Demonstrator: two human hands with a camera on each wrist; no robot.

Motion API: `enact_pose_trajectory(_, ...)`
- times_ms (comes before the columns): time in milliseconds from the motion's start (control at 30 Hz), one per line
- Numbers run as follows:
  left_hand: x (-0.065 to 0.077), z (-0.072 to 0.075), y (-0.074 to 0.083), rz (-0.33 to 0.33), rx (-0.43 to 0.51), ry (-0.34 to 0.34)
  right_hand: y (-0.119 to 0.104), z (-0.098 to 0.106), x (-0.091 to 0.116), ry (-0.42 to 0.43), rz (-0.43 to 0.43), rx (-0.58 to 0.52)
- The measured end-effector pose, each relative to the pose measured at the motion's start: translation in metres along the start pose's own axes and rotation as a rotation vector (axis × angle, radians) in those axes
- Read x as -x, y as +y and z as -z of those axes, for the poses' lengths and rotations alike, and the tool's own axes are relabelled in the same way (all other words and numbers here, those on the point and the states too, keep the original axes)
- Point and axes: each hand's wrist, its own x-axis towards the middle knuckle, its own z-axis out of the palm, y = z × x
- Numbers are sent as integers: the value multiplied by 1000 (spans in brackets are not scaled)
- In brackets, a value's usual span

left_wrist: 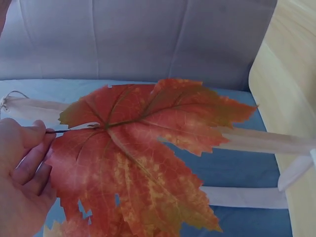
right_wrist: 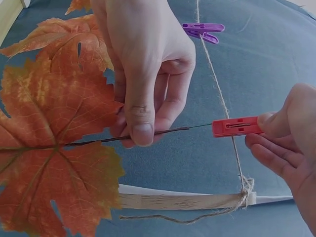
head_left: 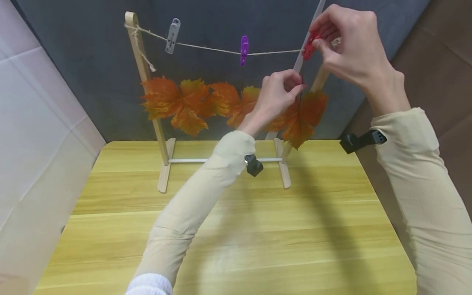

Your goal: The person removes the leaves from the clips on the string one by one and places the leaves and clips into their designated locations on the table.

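Observation:
My left hand [head_left: 278, 96] pinches the dark stem of an orange artificial maple leaf [left_wrist: 138, 133] between thumb and fingers. The leaf hangs below that hand in the head view. Higher and to the right, my right hand [head_left: 350, 45] grips the handle end of a red clothespin [right_wrist: 236, 127], which sits across the twine [right_wrist: 217, 89] near the right post. In the right wrist view the stem's thin wire tip reaches the clothespin's front end. A purple clothespin [head_left: 244, 51] and a clear clothespin [head_left: 173, 36] sit on the twine farther left.
Two more orange leaves, a left leaf [head_left: 180, 104] and a middle leaf [head_left: 236, 102], hang below the twine. The wooden frame [head_left: 141, 61] stands on feet at the back of the wood-grain table [head_left: 236, 246]. Loose twine dangles at both posts. A grey backdrop [head_left: 206, 24] rises behind.

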Motion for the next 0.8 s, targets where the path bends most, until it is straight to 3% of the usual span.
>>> enact_pose_trajectory(233, 4, -4, -3, -4, -6, -3, 5, -4, -2, 99, 67, -34)
enact_pose_trajectory(533, 12, -7, -4, -22, 11, -41, 12, -7, 1, 170, 217, 6)
enact_pose_trajectory(800, 24, -5, -6, -13, -2, -66, 9, -8, 8, 252, 195, -17)
